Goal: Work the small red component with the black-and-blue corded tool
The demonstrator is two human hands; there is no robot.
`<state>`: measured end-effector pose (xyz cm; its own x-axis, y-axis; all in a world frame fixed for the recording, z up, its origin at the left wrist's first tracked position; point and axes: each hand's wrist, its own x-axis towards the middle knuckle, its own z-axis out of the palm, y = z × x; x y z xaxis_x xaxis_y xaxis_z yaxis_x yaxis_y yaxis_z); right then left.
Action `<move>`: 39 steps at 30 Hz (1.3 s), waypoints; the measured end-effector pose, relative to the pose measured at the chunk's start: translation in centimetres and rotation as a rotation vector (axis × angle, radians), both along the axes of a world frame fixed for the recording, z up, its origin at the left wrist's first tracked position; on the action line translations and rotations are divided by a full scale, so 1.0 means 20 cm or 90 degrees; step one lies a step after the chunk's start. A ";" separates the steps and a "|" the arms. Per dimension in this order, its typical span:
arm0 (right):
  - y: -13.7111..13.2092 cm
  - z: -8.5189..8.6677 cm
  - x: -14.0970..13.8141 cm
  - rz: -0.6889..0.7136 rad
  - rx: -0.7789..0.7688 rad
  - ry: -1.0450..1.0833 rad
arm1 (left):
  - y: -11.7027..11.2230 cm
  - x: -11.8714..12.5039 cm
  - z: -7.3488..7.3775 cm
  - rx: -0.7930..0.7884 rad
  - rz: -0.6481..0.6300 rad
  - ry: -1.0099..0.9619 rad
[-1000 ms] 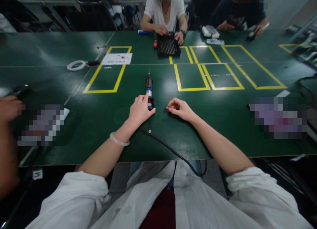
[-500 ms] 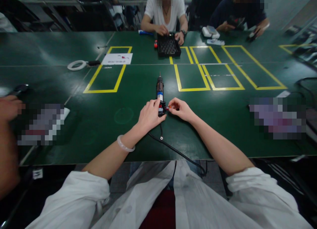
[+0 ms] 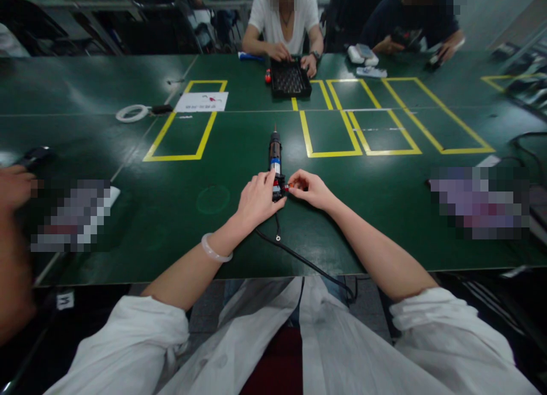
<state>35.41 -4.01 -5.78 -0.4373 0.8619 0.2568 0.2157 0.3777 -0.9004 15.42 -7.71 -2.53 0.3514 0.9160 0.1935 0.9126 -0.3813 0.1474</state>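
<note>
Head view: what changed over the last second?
The left hand slid the electric screwdriver rightward over the table until its cable end met the small red part pinched in the right hand. Nothing was let go. The right hand, black tray and paper sheet stayed put.

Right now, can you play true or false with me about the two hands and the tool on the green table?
1. The left hand holds the near end of the power screwdriver. True.
2. The right hand lies flat and empty. False: its fingers pinch a small red part at the tool's near end.
3. The tool's tip points at the wearer. False: it points away, toward the black tray.
4. A black cable runs from the tool over the table's near edge. True.
5. The white ring lies inside a yellow rectangle. False: it lies just outside, to the left.
</note>
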 end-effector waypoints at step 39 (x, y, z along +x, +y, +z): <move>0.01 -0.01 0.00 -0.012 -0.020 0.046 | 0.00 0.00 0.00 -0.047 0.042 -0.028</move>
<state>35.45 -3.82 -6.02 -0.4025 0.8779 0.2594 0.1569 0.3454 -0.9252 15.47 -7.69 -2.44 0.2824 0.9492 0.1386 0.9276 -0.3071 0.2129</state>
